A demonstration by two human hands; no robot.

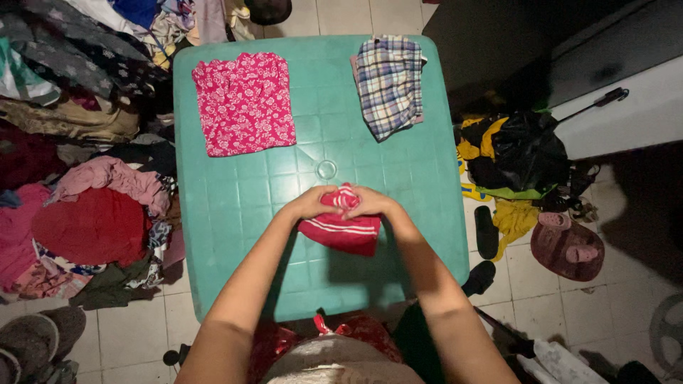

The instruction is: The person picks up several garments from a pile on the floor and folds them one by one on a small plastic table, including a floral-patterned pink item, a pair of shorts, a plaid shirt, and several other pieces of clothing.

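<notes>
Heap of mixed loose clothes [78, 142] on floor at left, unsorted. Folded pink floral cloth [244, 103] lies flat at far left corner of green plastic table [242, 235]. Left hand [313, 203] and right hand [366, 203], fingers curled tight, pinch bunched top of small red white-striped garment [341, 229], lifted at table middle. Folded plaid cloth [389, 84] far right. Black bag [526, 153] on floor beyond; no labels legible.

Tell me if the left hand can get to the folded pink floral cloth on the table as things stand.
Probably yes. The pink floral cloth lies flat at the table's far left, with bare tabletop between it and the left hand. But that hand, with the right hand, grips a red striped garment, so it isn't free.
</notes>
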